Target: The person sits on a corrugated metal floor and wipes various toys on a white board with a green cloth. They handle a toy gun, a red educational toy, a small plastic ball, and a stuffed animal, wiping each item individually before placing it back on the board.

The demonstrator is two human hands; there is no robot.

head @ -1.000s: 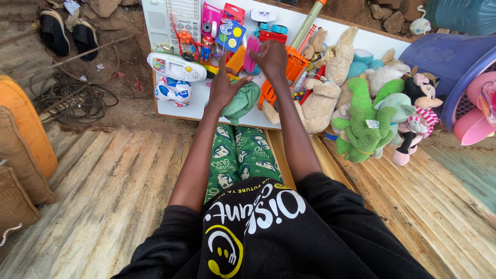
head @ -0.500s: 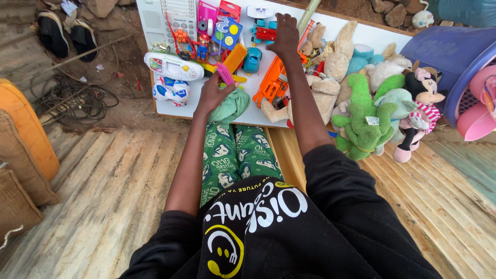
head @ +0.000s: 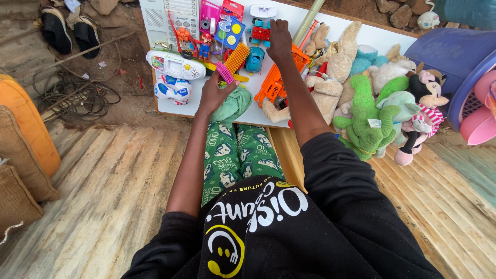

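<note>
I sit at a white board [head: 330, 31] covered with toys. My left hand [head: 213, 95] is closed around a pink comb-like toy [head: 225, 73], and a green cloth [head: 233, 106] bunches against its palm at the board's near edge. An orange comb [head: 237, 57] and a small blue car [head: 254, 58] lie just beyond it. My right hand [head: 280, 40] reaches far across, palm down, fingers spread. It rests over the far end of an orange plastic toy [head: 272, 87], touching a red and blue toy vehicle [head: 260, 32].
Plush toys crowd the board's right side, among them a green frog [head: 366, 124] and a tan rabbit [head: 330, 77]. A purple basin [head: 447, 51] stands at the right. Shoes [head: 70, 33], tangled cables [head: 77, 95] and an orange cushion [head: 26, 124] lie at the left.
My right hand has stretched farther toward the board's far edge. My left hand has come up from the green cloth with the pink toy at its fingertips.
</note>
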